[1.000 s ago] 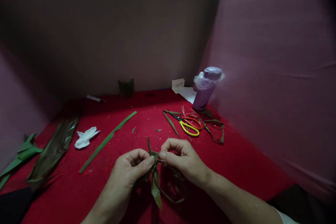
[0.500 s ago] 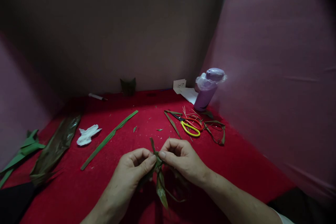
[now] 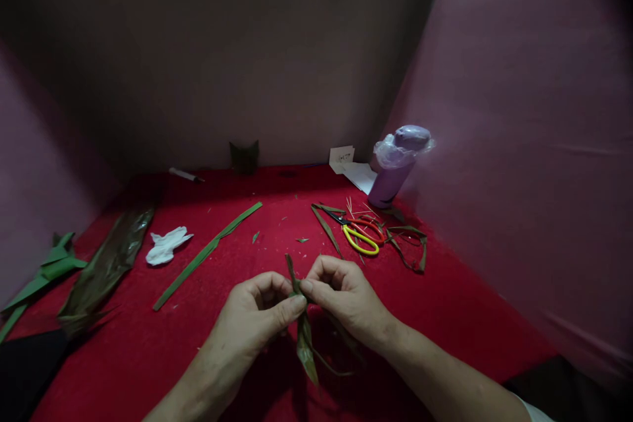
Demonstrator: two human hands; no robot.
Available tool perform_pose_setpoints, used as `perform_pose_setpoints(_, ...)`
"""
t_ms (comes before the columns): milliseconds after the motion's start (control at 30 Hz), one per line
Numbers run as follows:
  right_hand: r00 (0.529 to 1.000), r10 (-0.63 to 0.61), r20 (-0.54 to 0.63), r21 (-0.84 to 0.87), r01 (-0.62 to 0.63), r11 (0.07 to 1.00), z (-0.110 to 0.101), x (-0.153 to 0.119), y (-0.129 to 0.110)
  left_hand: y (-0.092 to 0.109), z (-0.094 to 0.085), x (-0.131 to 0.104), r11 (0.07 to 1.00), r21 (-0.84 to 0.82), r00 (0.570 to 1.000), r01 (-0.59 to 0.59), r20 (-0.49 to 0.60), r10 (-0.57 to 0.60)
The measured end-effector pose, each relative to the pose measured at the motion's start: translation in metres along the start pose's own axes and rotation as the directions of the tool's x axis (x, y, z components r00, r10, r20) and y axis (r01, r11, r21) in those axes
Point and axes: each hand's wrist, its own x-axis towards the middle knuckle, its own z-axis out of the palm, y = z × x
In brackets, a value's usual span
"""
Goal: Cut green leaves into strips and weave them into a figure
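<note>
Between my hands is a bundle of leaf strips (image 3: 305,349), brownish green, with one end sticking up and a wider blade and thin strands hanging below. My left hand (image 3: 262,313) pinches the bundle from the left with thumb and fingers. My right hand (image 3: 346,293) pinches it from the right, its fingertips touching or nearly touching those of my left hand. The part between the fingertips is mostly hidden. Beyond my right hand lie scissors (image 3: 361,241) with one yellow and one red handle, beside brown strips (image 3: 420,250).
On the red cloth (image 3: 455,330) lie a long green strip (image 3: 205,252), white tissue (image 3: 167,245), dark wide leaves (image 3: 111,260), a folded green leaf (image 3: 57,264), a syringe-like tube (image 3: 184,175) and toothpicks. Farther back stand a folded leaf piece (image 3: 244,157), white cards (image 3: 342,157) and a purple tumbler (image 3: 393,178).
My left thumb has shifted right and covers more of the bundle's middle. The hanging blade has swung slightly right. The camera view has moved a little.
</note>
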Motion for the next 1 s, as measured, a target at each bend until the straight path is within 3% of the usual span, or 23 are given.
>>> perform_pose_setpoints(300, 1.0, 0.02, -0.002, 0.088, -0.02, 0.996, -0.0003, -0.0007, -0.0005, -0.0018, -0.0021, -0.003, 1.0, -0.008, 0.999, 0.029, 0.023, -0.029)
perform_pose_setpoints(1000, 0.999, 0.047, -0.024, 0.093, -0.044, 0.995, -0.0002, -0.001, -0.0027, 0.0052, 0.0022, -0.0052, 0.995, -0.081, 0.998, 0.053, 0.037, -0.05)
